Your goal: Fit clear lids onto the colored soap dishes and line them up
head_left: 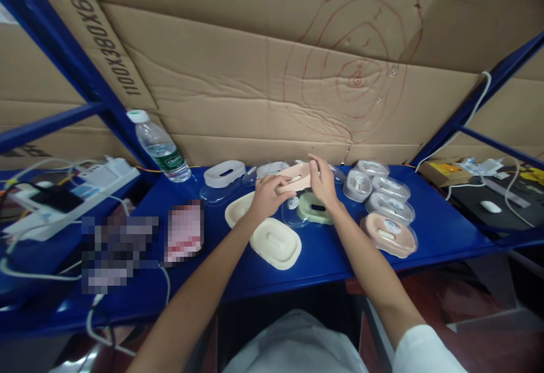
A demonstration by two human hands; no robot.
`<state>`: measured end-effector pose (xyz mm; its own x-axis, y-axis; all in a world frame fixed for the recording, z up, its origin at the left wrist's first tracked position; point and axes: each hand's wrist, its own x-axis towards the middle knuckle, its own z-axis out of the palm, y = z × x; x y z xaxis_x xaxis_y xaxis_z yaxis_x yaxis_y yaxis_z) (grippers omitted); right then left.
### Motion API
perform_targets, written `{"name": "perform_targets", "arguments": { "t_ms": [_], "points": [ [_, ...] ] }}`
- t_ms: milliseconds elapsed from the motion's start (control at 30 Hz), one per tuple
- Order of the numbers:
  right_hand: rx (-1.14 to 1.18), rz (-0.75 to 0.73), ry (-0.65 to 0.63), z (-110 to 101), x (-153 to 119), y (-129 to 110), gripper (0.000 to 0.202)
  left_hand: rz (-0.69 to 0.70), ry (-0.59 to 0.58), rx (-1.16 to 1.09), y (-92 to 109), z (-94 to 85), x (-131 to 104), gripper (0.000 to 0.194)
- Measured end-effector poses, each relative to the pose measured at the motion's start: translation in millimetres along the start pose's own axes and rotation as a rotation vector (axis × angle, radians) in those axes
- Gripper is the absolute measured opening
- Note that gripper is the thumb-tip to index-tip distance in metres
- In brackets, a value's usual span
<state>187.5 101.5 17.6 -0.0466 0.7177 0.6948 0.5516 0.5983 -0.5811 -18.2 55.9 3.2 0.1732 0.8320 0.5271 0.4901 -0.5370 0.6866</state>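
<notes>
Holding a pink oval container (301, 177) just above the blue table (327, 259), long axis running from left hand to right hand, slightly slanted, with the right end farther from the body. Closed narrowly on the near left end with the left hand (267, 194); closed around the far right end with the right hand (325, 183), making neither nearer, both touching. Just below the right hand, lying near a green oval piece (309, 207); toward the body, beyond a cream oval piece (277, 242). Well off to the right, packed in clear shells, grouped as oval cases (389, 234).
</notes>
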Motion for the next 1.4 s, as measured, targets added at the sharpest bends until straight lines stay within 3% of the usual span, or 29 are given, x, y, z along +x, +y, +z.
{"name": "perform_targets", "arguments": {
  "t_ms": [133,233,433,633,767,933,1000,1100,1167,1267,1333,1400],
  "points": [
    [0.081,-0.033,-0.085,14,-11,-13,0.067,-0.070,0.068,-0.182,-5,1.0,2,0.031],
    [0.181,0.026,-0.136,24,-15,-15,0.080,-0.105,0.085,-0.271,-9,1.6,2,0.039],
    [0.407,0.137,-0.184,23,-7,-4,0.083,-0.144,0.189,-0.247,-14,-11.3,6,0.039],
    [0.110,0.052,0.006,15,-2,17,0.071,-0.154,0.321,0.047,-23,-32.3,8,0.019],
    [-0.139,0.060,-0.081,16,-9,23,0.059,-0.213,0.310,0.273,-31,-36.8,4,0.017],
    [-0.421,0.128,-0.196,7,-3,7,0.059,-0.251,0.223,0.472,-35,-36.8,3,0.040],
    [-0.446,0.086,-0.185,-13,2,-7,0.058,-0.227,0.238,0.462,-31,-36.4,3,0.044],
    [-0.416,-0.016,-0.224,-68,-8,-21,0.054,-0.109,0.200,0.416,-14,-31.4,1,0.041],
    [-0.501,-0.006,-0.302,-116,-37,-16,0.055,0.037,0.092,0.336,3,-22.2,-5,0.036],
    [-0.739,0.150,-0.441,-183,-103,11,0.071,0.219,-0.100,0.216,28,-0.9,-16,0.023],
    [-0.859,0.288,-0.456,-216,-145,32,0.076,0.289,-0.181,0.123,39,12.5,-22,0.021],
    [-0.887,0.315,-0.443,-235,-172,43,0.075,0.299,-0.206,0.006,44,20.7,-25,0.019]
  ]
}}
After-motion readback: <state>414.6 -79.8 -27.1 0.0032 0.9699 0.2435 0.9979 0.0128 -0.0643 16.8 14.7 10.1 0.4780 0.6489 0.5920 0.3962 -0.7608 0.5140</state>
